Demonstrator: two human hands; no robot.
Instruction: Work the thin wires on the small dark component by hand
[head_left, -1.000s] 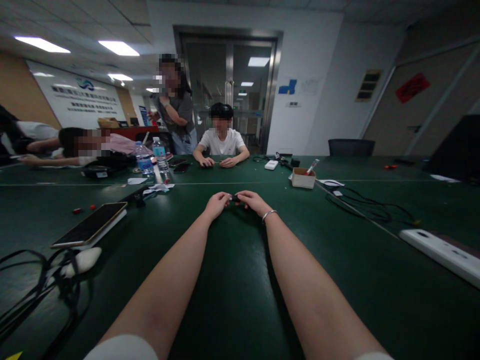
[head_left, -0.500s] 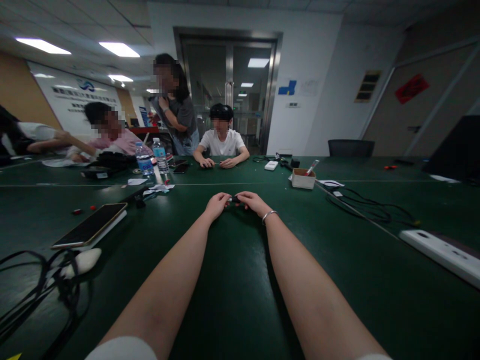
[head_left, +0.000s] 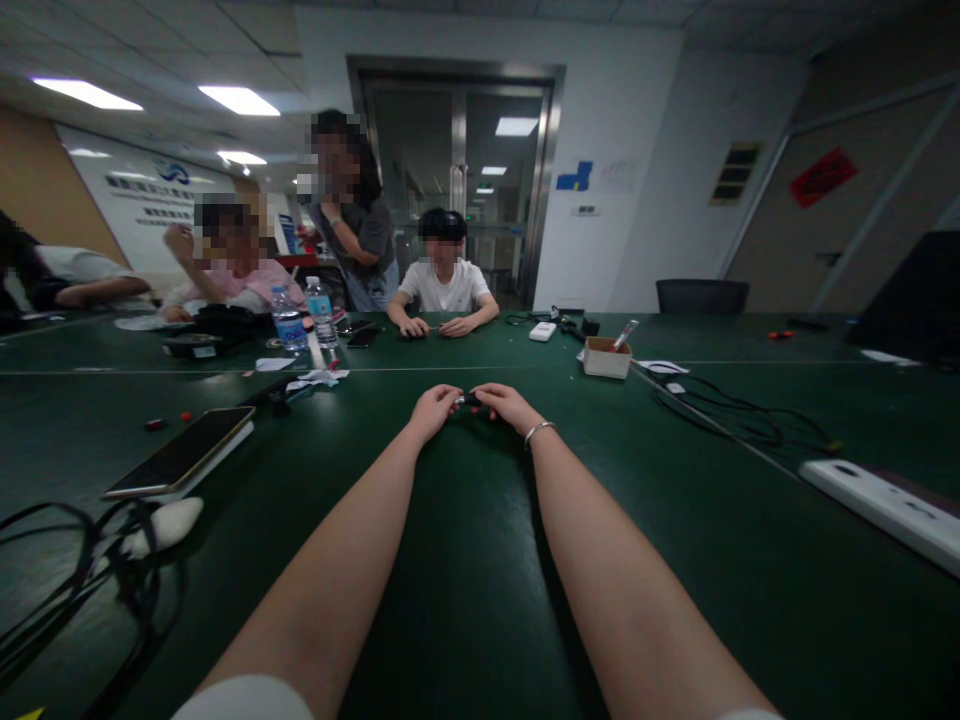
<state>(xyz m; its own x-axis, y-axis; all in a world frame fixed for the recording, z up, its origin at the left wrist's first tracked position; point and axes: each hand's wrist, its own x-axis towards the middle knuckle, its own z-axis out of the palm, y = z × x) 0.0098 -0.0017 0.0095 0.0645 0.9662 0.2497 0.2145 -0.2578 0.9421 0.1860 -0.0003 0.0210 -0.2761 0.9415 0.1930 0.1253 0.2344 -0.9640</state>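
Both arms reach forward over the green table (head_left: 465, 560). Between my hands is a small black object with a silvery end (head_left: 469, 399), too small to identify. The fingertips of my left hand (head_left: 435, 412) pinch its silvery end. At its black end, my right hand (head_left: 506, 405) closes thumb and fingers on it, with a bangle (head_left: 538, 432) round that wrist. Part of the object is covered by the fingers. It is held slightly above or at the tabletop; I cannot tell which.
To the left are a phone on a white box (head_left: 184, 452), a white mouse (head_left: 169, 525) and black cables (head_left: 45, 590). Two water bottles (head_left: 321, 312) stand farther back. At right are a small box (head_left: 606, 357), cables (head_left: 720, 410) and a power strip (head_left: 885, 505). Other people are across the table.
My hands and the small object have hardly moved. Across the table at left, the seated person in pink has straightened and raised a hand towards the head.
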